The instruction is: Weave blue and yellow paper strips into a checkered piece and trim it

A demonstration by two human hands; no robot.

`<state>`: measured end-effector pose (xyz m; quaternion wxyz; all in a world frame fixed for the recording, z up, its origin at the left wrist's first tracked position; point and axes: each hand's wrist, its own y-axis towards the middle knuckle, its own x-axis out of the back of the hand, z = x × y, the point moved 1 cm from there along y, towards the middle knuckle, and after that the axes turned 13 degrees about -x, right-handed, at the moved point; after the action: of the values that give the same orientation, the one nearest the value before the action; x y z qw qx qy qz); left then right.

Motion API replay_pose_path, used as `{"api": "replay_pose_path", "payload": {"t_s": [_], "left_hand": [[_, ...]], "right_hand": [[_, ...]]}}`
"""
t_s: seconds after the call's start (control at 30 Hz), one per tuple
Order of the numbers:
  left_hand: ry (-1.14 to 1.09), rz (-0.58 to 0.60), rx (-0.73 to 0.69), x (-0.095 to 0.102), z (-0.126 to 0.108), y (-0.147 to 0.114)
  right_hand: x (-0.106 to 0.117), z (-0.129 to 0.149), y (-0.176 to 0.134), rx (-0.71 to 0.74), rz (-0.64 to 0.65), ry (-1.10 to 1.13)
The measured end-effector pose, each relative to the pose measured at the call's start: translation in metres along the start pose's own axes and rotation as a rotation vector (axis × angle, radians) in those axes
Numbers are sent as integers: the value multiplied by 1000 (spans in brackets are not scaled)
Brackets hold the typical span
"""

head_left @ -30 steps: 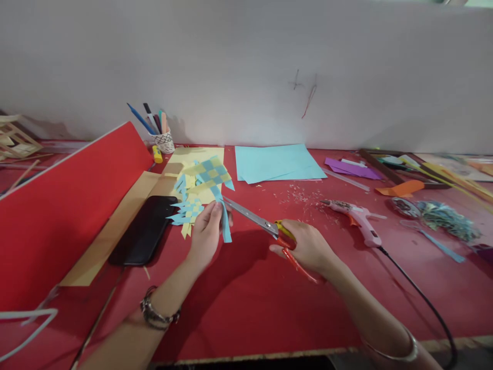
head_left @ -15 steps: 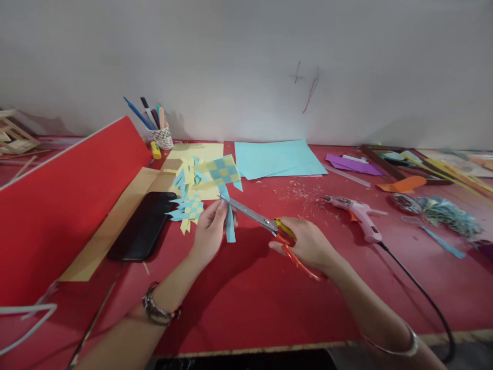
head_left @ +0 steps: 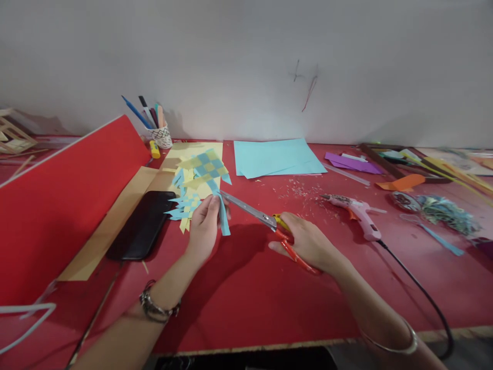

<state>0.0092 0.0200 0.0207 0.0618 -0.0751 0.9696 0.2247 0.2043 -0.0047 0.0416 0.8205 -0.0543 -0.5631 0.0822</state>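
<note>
My left hand (head_left: 205, 222) is closed in a pinch on a blue paper strip (head_left: 224, 216) that belongs to a woven blue and yellow paper piece (head_left: 210, 167). The woven part stands out beyond my fingertips, and one strip end hangs down beside them. In my right hand (head_left: 302, 239) are scissors (head_left: 252, 210) with red and yellow handles. Their blades look nearly closed, with the tips at the blue strip just by my left fingers. A second woven paper piece (head_left: 189, 204) lies left of my left hand, near loose blue and yellow cut strips (head_left: 179, 178).
A black phone (head_left: 140, 226) and a red board (head_left: 69, 205) are at the left. Behind stand a pen cup (head_left: 162, 137) and blue sheets (head_left: 277, 158). On the right lie a pink glue gun (head_left: 360, 213) with its cord, purple paper (head_left: 352, 163) and a yarn bundle (head_left: 447, 213).
The woven piece has shifted slightly left and tilted in my left hand. The scissors' tips have moved a little left with it, and both hands keep their holds.
</note>
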Motion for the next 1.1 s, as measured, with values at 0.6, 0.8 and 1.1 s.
{"api": "replay_pose_path", "payload": {"t_s": [0.6, 0.8, 1.1], "left_hand": [[-17, 88, 59, -3, 2, -3], [-27, 86, 70, -3, 4, -4], [-1, 78, 66, -3, 4, -3]], "right_hand": [[0, 1, 1, 0, 17, 36], [2, 1, 0, 8, 21, 53], [2, 1, 0, 4, 34, 72]]}}
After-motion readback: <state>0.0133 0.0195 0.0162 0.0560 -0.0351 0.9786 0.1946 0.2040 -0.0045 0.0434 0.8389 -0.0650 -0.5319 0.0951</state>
